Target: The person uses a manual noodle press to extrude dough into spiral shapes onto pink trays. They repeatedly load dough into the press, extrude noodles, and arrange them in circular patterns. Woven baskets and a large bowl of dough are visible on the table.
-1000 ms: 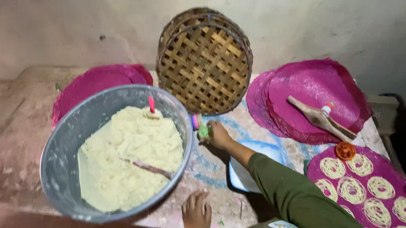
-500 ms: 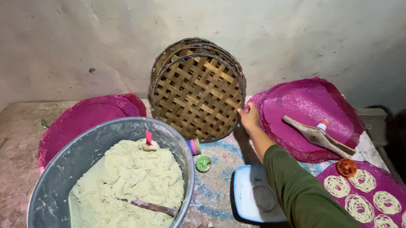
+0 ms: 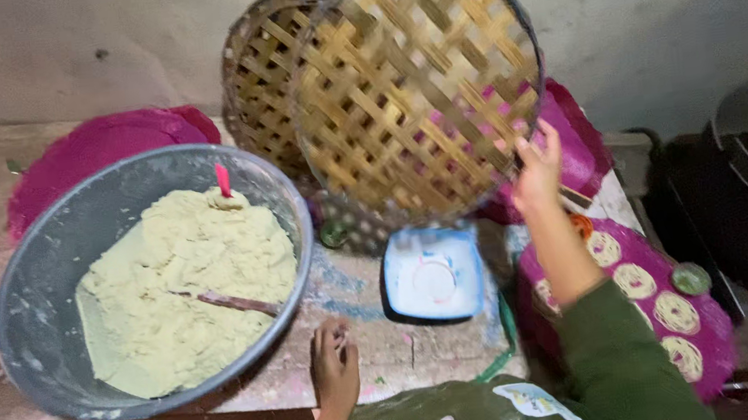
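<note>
Holding: right hand (image 3: 536,168) grips the rim of a woven bamboo tray (image 3: 416,85), lifted and tilted before the wall.
Resting: left hand (image 3: 335,367), fingers loose, empty, on the table edge (image 3: 390,366) near the grey dough basin (image 3: 41,300).

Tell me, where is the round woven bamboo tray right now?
The woven tray is lifted at upper centre, gripped at its lower right rim by the right hand, in front of another basket against the wall.

Dough (image 3: 187,285) in basin (image 3: 29,274); tray (image 3: 417,94) right, behind.
</note>
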Demonstrator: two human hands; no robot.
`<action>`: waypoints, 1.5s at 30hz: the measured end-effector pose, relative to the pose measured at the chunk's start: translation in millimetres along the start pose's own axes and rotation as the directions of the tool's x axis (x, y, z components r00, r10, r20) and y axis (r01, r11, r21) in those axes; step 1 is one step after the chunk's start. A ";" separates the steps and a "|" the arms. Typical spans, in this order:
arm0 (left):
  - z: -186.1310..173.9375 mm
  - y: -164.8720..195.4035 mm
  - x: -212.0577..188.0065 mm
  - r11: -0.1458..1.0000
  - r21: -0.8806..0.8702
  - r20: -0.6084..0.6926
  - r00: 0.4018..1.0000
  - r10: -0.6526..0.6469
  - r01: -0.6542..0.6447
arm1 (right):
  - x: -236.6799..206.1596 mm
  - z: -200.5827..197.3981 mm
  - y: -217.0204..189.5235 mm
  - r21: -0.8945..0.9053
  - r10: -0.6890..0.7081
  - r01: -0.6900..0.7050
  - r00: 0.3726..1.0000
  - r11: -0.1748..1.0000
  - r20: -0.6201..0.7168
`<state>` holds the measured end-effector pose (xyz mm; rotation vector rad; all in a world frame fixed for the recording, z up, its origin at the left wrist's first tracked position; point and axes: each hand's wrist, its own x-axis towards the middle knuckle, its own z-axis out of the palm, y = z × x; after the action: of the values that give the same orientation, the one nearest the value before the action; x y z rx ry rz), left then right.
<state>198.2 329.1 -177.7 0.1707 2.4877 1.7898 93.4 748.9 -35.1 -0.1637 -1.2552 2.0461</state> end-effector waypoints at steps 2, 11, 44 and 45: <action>10.2 10.6 9.5 0.924 -0.321 0.093 0.978 -0.187 0.208 | -39.0 -47.2 -20.6 -0.120 0.134 -0.139 0.990 0.983 -0.046; 30.6 12.1 6.7 0.660 -0.689 0.145 0.950 -0.277 0.298 | -170.1 -145.7 39.5 -0.436 0.392 -0.428 0.903 0.792 -0.176; 82.2 211.1 43.4 0.698 -0.031 0.362 0.643 0.675 -0.716 | -79.9 -50.8 -55.5 -0.652 0.583 0.181 0.320 0.736 0.747; 78.4 214.4 40.2 0.719 -0.145 0.440 0.607 0.662 -0.680 | -66.9 -49.7 -39.4 -0.675 0.567 0.287 0.379 0.679 0.731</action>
<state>178.3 475.6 0.8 1.5410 2.2136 1.5885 184.9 753.3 -45.4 0.6826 -2.8861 1.5563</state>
